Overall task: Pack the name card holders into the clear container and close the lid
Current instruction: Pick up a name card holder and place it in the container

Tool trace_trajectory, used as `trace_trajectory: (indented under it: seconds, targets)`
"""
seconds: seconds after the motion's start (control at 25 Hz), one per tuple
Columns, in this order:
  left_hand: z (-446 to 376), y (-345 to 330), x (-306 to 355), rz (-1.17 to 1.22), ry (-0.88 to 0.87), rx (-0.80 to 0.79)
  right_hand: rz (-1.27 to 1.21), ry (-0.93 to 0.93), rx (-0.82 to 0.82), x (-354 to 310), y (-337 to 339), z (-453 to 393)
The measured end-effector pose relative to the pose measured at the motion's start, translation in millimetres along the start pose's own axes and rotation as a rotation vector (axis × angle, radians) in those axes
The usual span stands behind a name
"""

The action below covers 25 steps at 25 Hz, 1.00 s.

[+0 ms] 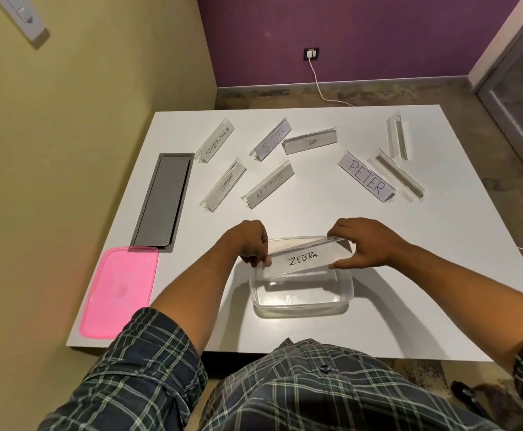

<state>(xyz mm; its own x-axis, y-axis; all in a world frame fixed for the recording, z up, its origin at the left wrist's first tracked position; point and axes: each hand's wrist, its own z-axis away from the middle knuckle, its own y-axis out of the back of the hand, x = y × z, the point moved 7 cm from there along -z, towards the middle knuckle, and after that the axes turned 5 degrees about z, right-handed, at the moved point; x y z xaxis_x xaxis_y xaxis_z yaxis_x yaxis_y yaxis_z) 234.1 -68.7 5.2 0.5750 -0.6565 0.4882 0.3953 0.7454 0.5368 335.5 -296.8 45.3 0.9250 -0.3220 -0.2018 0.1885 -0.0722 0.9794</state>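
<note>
At the near edge, a plaid shirt [300, 387] and rolled plaid sleeves are seen, with both forearms reaching forward over the white desk [409, 259]. The clear container [300, 301] stands open on the desk just ahead of the body. Above its far half, the ZEBRA name card holder [303, 259] is held lengthwise by both hands, tilted slightly with its right end higher. Its left end is pinched by the curled fingers of the left hand [247, 241], and its right end is gripped between thumb and fingers of the right hand [362, 244]; whether the holder touches the container's rim cannot be told.

To the left, the pink lid [118, 292] lies flat at the desk's near left corner, slightly overhanging the edge, well apart from the container. Just beyond it, a grey cable hatch [162, 200] is set into the desk.

Farther off, the remaining holders are scattered: ELEPHANT [224, 186] and BATMAN [269, 188] in the middle, PETER [367, 177] to the right, with a clear holder [395, 175] just beside it. Behind these are SUPERMAN [216, 140], a purple-lettered holder [272, 140] (its lettering not fully legible), TIGER [309, 141], and another clear holder [396, 135] at the far right.

Beyond the desk, a white cable [319, 85] is plugged into a wall socket [311, 53].
</note>
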Motion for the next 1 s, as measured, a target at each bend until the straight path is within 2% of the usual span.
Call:
trace_trajectory:
  seconds: [0.2,0.4,0.64,1.0]
  targets:
    - [-8.5,-9.7,4.4,-0.34,-0.045,0.09,0.181,0.03,-0.093,-14.9,-20.3,-12.7]
    - [-12.2,-9.6,2.1,-0.463,-0.141,0.254,0.245,-0.013,-0.145,-23.6,-37.1,-23.3]
    - [-19.5,-43.3,3.8,-0.746,-0.211,0.233,0.347,-0.024,-0.207,-30.5,-57.7,-35.9]
    - [-24.9,-62.5,0.5,-0.846,-0.243,0.219,0.556,-0.029,-0.422,-26.7,-105.7,-36.9]
